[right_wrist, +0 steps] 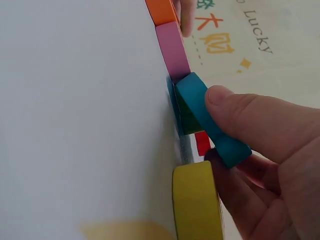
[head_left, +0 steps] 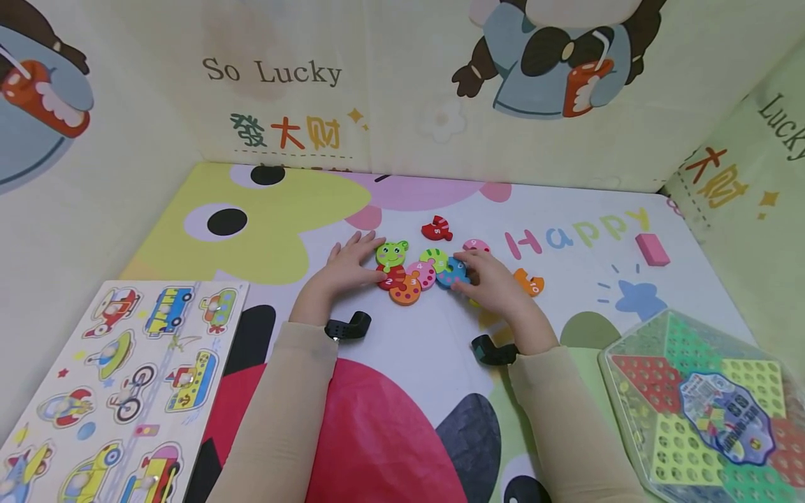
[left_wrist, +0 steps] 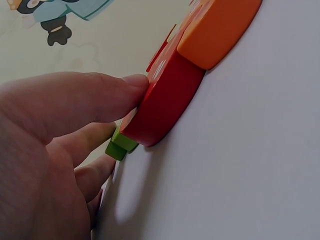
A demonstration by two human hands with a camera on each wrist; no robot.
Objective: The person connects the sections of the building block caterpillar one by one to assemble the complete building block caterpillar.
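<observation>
A row of coloured wooden caterpillar puzzle pieces lies on the mat: a smiling green head, a red piece, an orange piece, a pink piece and a light green piece. My left hand rests beside the head end, its thumb touching the red piece's edge and its fingers fairly straight. At the other end my right hand pinches a blue piece between thumb and fingers. It is tilted up off the mat in the right wrist view, close to the pink and green pieces.
A yellow piece sits near the right hand. Loose red, pink and orange pieces lie around. A vehicle puzzle board is at left, a clear box at right, a pink block behind it.
</observation>
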